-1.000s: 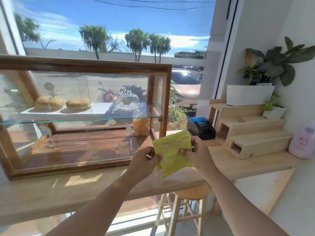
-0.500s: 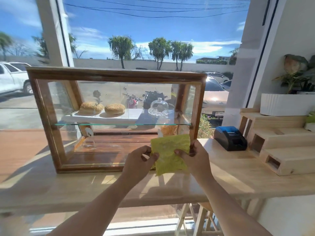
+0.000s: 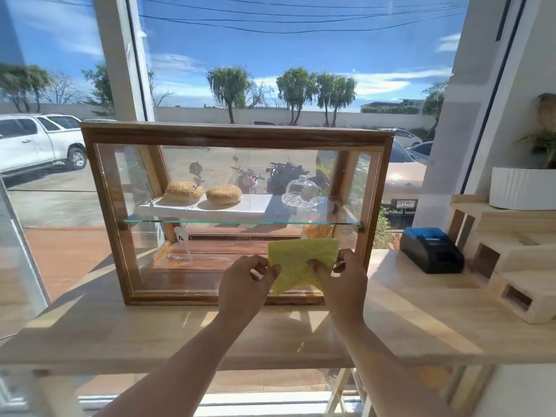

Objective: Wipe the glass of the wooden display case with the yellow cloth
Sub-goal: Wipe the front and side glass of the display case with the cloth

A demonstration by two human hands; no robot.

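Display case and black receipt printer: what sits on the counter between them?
Nothing: in the head view the strip of wooden counter between the display case and the printer is bare, sunlit wood.

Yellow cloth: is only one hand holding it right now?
No, the left hand pinches the yellow cloth at its left edge and the right hand at its right.

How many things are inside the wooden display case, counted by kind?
Sesame buns: 2
White tray: 1
Glass dome dish: 1
Bag of yellow snacks on the lower level: 1
Total: 5
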